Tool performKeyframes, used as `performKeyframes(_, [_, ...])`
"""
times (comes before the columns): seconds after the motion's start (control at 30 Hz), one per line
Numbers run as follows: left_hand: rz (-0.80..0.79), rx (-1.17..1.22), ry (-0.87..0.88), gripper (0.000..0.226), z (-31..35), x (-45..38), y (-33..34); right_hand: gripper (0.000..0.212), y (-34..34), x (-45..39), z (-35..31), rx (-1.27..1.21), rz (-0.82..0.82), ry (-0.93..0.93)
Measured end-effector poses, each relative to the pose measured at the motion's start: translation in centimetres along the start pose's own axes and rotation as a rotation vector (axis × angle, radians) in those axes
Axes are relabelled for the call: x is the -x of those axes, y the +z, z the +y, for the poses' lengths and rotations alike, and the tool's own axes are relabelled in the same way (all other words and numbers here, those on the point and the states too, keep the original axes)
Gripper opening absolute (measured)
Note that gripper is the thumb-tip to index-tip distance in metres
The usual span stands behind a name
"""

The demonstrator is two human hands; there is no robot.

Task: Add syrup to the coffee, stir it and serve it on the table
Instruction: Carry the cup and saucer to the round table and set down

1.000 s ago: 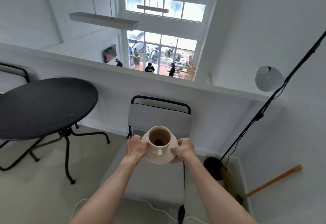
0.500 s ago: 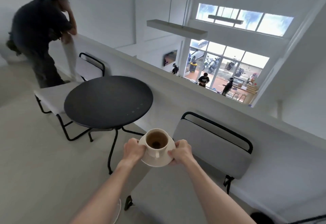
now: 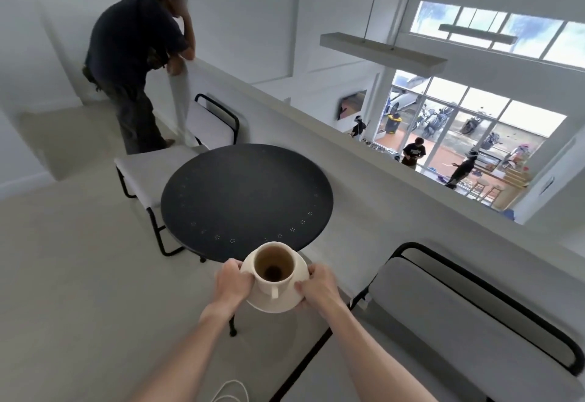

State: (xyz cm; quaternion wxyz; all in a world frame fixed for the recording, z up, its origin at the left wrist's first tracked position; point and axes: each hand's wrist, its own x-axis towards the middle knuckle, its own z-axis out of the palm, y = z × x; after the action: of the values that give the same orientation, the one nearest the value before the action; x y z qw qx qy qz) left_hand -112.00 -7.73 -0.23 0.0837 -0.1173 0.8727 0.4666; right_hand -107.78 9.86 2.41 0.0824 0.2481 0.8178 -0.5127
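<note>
Mezzanine floor, white half-wall (image 3: 316,123) overlooking a lower level. Round black table (image 3: 247,199) with a grey chair (image 3: 468,316) at its right. Left hand (image 3: 232,284) and right hand (image 3: 319,287) each pinch opposite rims of a cream saucer (image 3: 278,302). Coffee cup (image 3: 274,270) sits upright on it, held in the air at the table's near edge. Person in dark clothes (image 3: 133,53) leans on the wall beyond.
</note>
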Motion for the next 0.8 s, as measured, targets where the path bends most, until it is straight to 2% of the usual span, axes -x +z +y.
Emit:
performKeyframes(0.1, [0.011,-0.007,-0.03,0.015,-1.0,-4.1,-0.3,0.028,2.1,-4.0,-0.8,0.04,-0.019,-0.005])
performKeyframes(0.2, [0.017,-0.008,-0.064,0.015,-1.8,-7.6,-0.1,0.019,4.0,-8.0,-1.1,0.081,-0.047,0.011])
performKeyframes(0.3, [0.017,-0.005,-0.091,0.015,-2.3,-10.6,0.4,0.03,5.3,-11.2,-1.6,0.092,-0.062,0.016])
performKeyframes(0.47, [0.034,-0.009,-0.146,0.017,-3.1,-15.6,2.1,0.032,6.8,-16.8,-1.5,0.124,-0.086,0.011])
performKeyframes(0.8, [0.035,-0.04,-0.187,0.013,-4.4,-23.7,5.1,0.026,9.5,-25.8,-1.2,0.098,-0.114,0.064])
